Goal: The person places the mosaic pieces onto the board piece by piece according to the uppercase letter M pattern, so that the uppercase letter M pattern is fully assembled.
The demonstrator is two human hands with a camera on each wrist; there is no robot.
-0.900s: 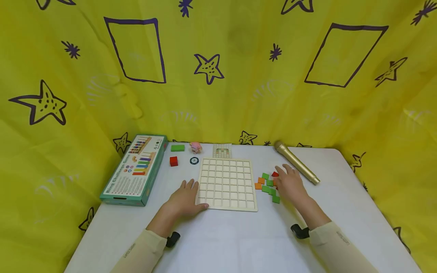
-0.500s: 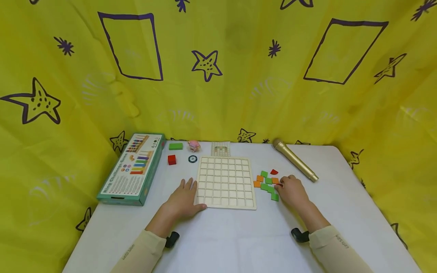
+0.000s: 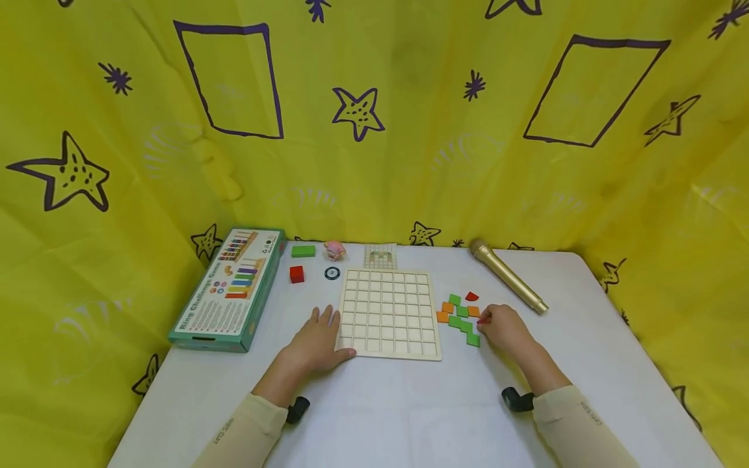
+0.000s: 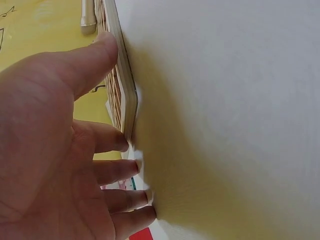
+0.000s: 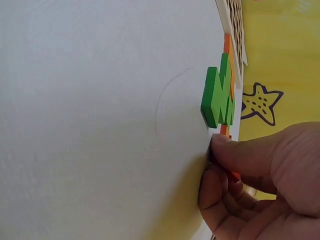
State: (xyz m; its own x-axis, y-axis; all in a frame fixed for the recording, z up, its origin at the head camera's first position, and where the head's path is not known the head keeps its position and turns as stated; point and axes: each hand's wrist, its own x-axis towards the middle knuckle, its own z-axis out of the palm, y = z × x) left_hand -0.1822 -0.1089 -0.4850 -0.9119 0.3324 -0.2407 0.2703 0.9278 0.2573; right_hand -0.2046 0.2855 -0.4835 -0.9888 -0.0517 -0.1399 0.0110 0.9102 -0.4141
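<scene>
A cream wooden grid board [image 3: 389, 314] lies flat in the middle of the white table. My left hand [image 3: 316, 341] rests at its near left corner, the thumb along the front edge and the straight fingers by the left side. To the right of the board, my right hand [image 3: 508, 328] pinches a small red piece [image 5: 234, 176] between thumb and fingers; most of that piece is hidden. Beside those fingertips lie several green tiles [image 3: 455, 322] and orange tiles [image 3: 443, 316]. A red rounded wedge piece [image 3: 471, 296] lies just behind them.
A game box [image 3: 225, 292] stands at the left. Near it are a green block [image 3: 303, 251], a red cube [image 3: 296, 273], a pink figurine [image 3: 335, 250] and a round chip [image 3: 331, 273]. A pattern card [image 3: 381, 256] touches the board's back; a gold microphone [image 3: 509, 276] lies back right.
My right hand has drawn back towards me from the red pieces and now pinches one of them, uncovering the red wedge and an orange tile. My left hand stays at the board.
</scene>
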